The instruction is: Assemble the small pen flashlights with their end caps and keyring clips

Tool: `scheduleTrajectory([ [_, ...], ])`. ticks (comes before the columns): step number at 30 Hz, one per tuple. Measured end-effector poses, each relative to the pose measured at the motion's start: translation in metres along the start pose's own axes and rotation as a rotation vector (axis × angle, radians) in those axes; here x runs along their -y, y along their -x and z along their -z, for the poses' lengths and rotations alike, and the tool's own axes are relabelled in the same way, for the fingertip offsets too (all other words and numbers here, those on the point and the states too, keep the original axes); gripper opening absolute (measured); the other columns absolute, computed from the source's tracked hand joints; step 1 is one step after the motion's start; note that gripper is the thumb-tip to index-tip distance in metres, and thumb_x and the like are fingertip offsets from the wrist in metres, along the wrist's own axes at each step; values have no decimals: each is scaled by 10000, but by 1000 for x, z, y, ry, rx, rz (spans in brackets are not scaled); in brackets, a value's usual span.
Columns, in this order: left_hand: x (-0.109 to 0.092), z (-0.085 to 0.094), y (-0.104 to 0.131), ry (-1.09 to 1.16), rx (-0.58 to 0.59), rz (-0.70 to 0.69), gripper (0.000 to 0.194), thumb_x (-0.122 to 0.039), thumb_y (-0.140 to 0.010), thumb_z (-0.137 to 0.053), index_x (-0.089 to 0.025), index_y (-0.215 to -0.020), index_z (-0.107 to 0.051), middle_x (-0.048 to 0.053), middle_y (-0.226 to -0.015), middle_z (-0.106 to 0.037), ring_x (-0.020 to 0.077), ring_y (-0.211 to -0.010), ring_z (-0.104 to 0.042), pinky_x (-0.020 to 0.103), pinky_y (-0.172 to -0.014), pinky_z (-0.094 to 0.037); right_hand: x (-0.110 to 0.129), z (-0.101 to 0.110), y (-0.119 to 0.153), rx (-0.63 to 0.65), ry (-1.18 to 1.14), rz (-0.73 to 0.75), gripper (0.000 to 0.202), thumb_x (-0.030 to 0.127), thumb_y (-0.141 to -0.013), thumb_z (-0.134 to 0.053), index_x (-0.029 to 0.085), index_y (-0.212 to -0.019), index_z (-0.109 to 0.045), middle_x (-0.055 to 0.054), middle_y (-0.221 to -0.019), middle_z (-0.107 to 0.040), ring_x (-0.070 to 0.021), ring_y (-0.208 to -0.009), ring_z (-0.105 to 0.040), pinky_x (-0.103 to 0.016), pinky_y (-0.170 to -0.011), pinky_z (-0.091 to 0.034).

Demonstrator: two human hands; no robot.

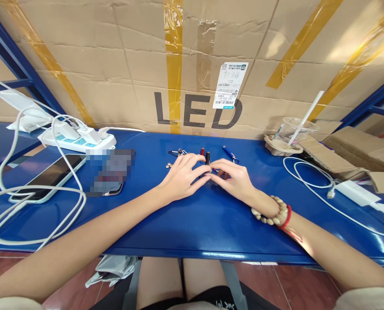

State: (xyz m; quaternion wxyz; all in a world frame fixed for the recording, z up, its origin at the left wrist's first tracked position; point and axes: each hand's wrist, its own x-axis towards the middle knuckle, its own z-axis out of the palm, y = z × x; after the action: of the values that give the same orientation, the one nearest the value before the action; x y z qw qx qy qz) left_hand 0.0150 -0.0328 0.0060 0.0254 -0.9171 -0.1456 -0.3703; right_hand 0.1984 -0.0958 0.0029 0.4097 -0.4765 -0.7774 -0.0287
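Over the middle of the blue table, my left hand (pixel 186 174) and my right hand (pixel 232 178) meet at their fingertips. Between them a small black cylinder (pixel 208 157) stands roughly upright, its lower end covered by the pinching fingers of both hands. Just behind my left fingers a red cylinder (pixel 202 152) shows in part. A short blue cylinder (pixel 228 152) with a metal ring at one end lies beyond my right hand. Left of the red one are small metal rings and clips (pixel 179 152). Several small round discs (pixel 169 165) lie beside my left hand.
A large cardboard box (pixel 130 64) walls off the back. To the left are a white power strip (pixel 78 140), a phone (pixel 50 176) with looped cables, and a blurred dark object (pixel 111 172). Rightward sit a plastic cup (pixel 295 129) with straw, cardboard (pixel 363 150) and a white adapter (pixel 356 193).
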Motion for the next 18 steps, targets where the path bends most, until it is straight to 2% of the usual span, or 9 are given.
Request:
scheduleTrajectory([
  [4, 0, -1, 0, 38, 34, 6, 266, -314, -901, -412, -207, -1092, -565, 95, -1118, -572, 201, -1044, -508, 341, -881, -387, 2, -2, 0, -40, 11, -39, 172, 335, -843, -559, 195, -913, -632, -29, -793, -675, -92, -496, -567, -207, -461, -453],
  [6, 1, 0, 0, 65, 42, 51, 298, -295, -904, -392, -197, -1157, -516, 95, -1134, -562, 197, -1049, -510, 332, -895, -393, 2, -2, 0, -63, 14, -58, 162, 330, -834, -571, 196, -907, -626, -19, -762, -673, -89, -487, -567, -203, -458, -452],
  [9, 2, 1, -1, 21, 42, 210, 301, -200, -886, -363, -173, -1156, -493, 92, -1139, -555, 197, -1036, -510, 327, -885, -400, 2, -2, 0, -68, 31, -78, 150, 319, -823, -585, 193, -894, -626, -9, -732, -676, -83, -474, -565, -197, -470, -457],
  [13, 7, 2, -1, -121, 109, 422, 321, -82, -795, -370, -170, -1068, -516, 84, -1080, -566, 213, -952, -515, 336, -810, -416, 3, -1, 0, -71, 54, -68, 133, 302, -810, -603, 186, -870, -633, -2, -732, -682, -69, -451, -552, -193, -478, -457],
  [18, 13, 1, 0, -281, 215, 560, 272, -126, -773, -417, -142, -1030, -504, 117, -1013, -559, 254, -944, -522, 358, -778, -434, 2, -2, 0, -69, 46, -58, 129, 299, -809, -604, 186, -864, -634, -12, -782, -692, -70, -459, -558, -196, -464, -450],
])
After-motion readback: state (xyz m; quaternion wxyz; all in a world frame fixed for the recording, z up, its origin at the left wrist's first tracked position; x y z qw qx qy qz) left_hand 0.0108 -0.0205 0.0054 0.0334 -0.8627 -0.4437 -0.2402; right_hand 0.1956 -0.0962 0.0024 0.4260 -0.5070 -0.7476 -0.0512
